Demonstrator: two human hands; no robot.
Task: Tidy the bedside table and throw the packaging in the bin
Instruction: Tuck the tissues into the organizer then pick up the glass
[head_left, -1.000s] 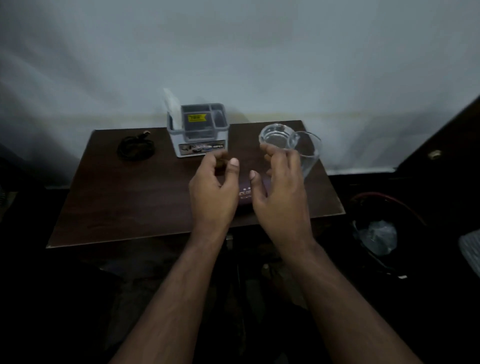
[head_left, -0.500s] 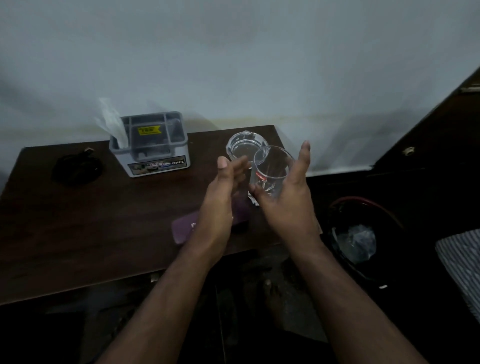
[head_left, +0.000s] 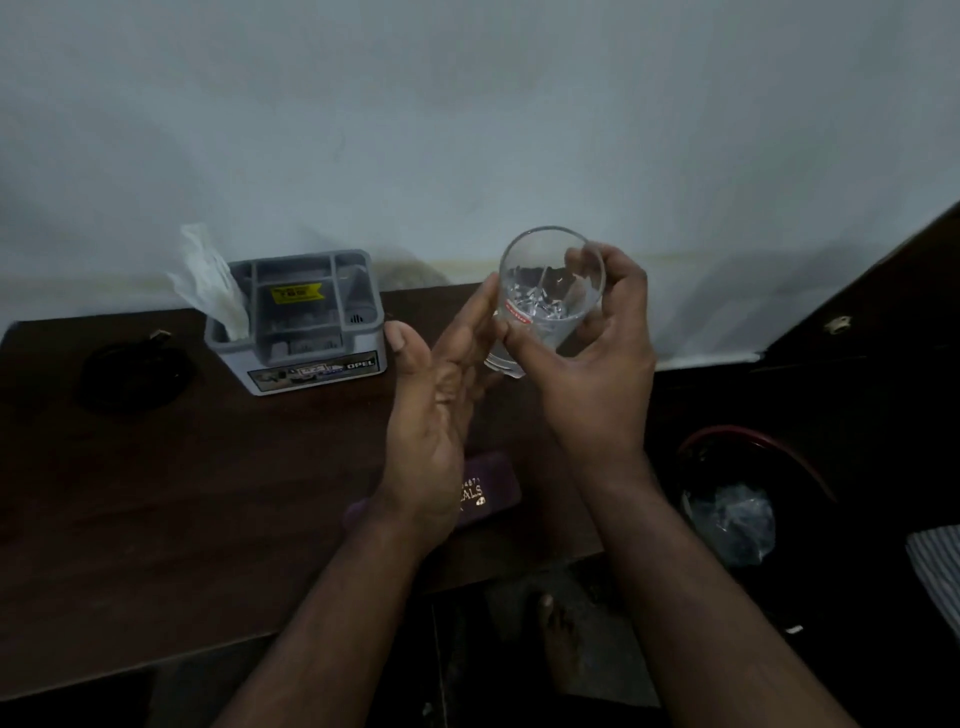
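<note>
Right hand (head_left: 587, 358) wraps the tilted glass (head_left: 545, 296), left hand (head_left: 441, 410) spread flat against it; best set it upright on the tabletop (head_left: 182, 493), clear of the edge.

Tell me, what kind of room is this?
Probably a bedroom corner: a dark wooden bedside table against a plain wall, a grey organiser with tissue on it, and a bin on the floor beside it.

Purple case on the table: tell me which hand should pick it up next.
Left. The left hand is open and hovers directly above the purple case, while the right hand is wrapped around the drinking glass.
</note>
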